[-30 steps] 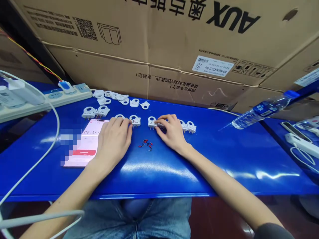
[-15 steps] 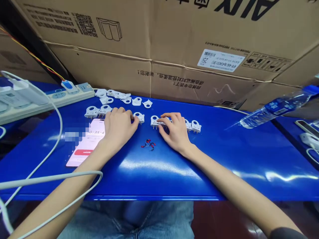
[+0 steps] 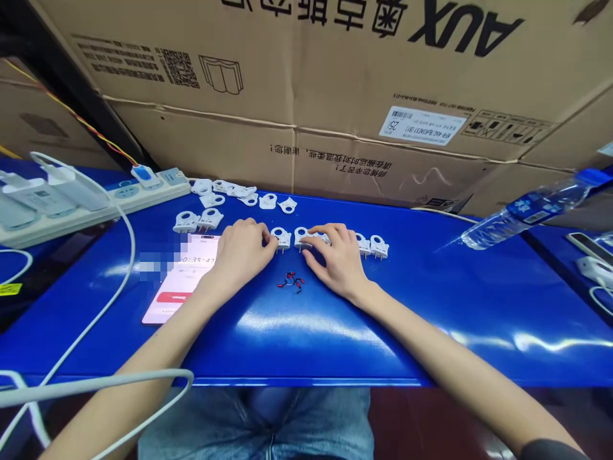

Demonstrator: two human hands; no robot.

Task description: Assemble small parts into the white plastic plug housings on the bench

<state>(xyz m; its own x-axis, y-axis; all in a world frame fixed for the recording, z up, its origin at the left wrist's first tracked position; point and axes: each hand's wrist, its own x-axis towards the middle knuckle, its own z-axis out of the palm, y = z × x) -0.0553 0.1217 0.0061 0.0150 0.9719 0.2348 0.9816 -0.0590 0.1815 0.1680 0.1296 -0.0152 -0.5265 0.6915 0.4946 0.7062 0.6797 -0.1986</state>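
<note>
Hands (image 3: pixel 245 250) at plugs (image 3: pixel 284 243), blue table (image 3: pixel 412 300), carton (image 3: pixel 340 70)

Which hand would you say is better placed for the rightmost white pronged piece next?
Probably the right hand: it is nearer that white pronged piece, with the left hand farther off, by the phone.

White ring-handled plugs (image 3: pixel 380 249), blue tabletop (image 3: pixel 421 287)
Your wires (image 3: pixel 290 275) are red and black; your jeans (image 3: pixel 325 421), faded blue.

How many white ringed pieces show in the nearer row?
7 pieces visible: two beyond the phone, one at the left hand, one by the right hand, one partly behind it, two right of it. The hands may hide more.
</note>
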